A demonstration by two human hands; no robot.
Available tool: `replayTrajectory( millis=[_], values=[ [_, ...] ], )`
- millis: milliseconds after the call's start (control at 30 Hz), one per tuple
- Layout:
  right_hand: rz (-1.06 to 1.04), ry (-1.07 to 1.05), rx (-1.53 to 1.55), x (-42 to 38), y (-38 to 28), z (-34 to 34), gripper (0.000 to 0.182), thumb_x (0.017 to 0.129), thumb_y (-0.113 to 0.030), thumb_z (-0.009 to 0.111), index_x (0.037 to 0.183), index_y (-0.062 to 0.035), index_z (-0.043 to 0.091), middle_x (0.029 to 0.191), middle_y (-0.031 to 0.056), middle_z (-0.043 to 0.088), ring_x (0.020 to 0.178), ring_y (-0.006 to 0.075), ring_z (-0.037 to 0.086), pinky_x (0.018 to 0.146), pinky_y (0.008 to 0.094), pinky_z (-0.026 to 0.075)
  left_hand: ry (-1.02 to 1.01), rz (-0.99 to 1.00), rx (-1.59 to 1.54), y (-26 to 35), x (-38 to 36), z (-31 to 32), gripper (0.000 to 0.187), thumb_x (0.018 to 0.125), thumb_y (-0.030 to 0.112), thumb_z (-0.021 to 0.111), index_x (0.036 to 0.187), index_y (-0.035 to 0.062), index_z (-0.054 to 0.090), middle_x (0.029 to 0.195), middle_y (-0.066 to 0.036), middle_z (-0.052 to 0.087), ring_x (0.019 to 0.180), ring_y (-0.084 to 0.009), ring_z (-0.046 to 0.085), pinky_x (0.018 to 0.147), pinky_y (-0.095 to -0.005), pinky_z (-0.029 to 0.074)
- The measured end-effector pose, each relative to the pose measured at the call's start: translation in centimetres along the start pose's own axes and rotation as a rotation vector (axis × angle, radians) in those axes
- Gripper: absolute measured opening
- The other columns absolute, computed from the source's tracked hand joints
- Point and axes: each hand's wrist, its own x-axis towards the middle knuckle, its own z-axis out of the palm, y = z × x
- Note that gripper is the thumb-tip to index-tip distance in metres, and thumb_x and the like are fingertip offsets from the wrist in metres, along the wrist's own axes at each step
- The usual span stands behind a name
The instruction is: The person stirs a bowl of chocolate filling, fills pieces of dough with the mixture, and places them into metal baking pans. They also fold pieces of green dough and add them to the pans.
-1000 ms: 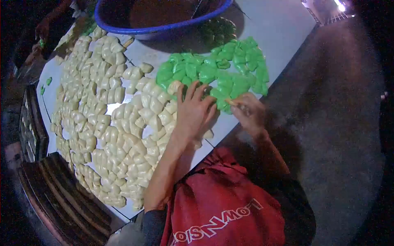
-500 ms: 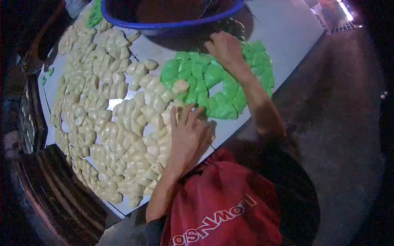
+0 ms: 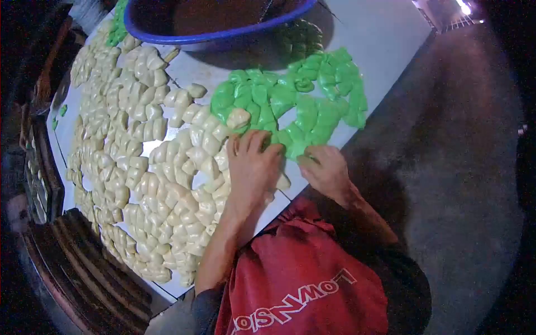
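Observation:
At the near edge of the white table, my left hand (image 3: 254, 167) has its fingers bent down where pale dough meets green dough; whatever lies under them is hidden. A pale piece shows beside its palm. My right hand (image 3: 328, 172) is closed, thumb and fingertips pinching the lower edge of the green dough pieces (image 3: 315, 114). Left of my hands spread many soft, shiny cream-coloured dough pieces (image 3: 162, 190), close together. One pale lump (image 3: 238, 118) sits against the green dough, just above my left fingers.
A large blue-rimmed basin (image 3: 223, 37) with brown contents stands at the far side of the white table (image 3: 385, 50). Dark stacked trays (image 3: 84, 273) lie at lower left. More green dough (image 3: 117, 28) is at upper left. Dark floor (image 3: 452, 167) lies to the right.
My right hand has come down from the far edge of the green dough to its near edge, close to my left hand. My left fingers have bent and drawn together. The view has shifted slightly.

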Motion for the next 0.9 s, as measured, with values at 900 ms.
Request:
replayTrajectory(
  millis=[900],
  values=[
    [0.636, 0.196, 0.923, -0.1, 1.6, -1.0, 0.026, 0.072, 0.001, 0.066, 0.098, -0.0027, 0.063, 0.092, 0.0064, 0.061, 0.086, 0.0161, 0.059, 0.071, 0.0299, 0.049, -0.013, 0.190, 0.000, 0.3, 1.3, 1.1, 0.021, 0.075, 0.021, 0.067, 0.095, 0.0192, 0.065, 0.121, -0.007, 0.057, 0.122, -0.0260, 0.047, 0.107, -0.0538, 0.024]
  ],
)
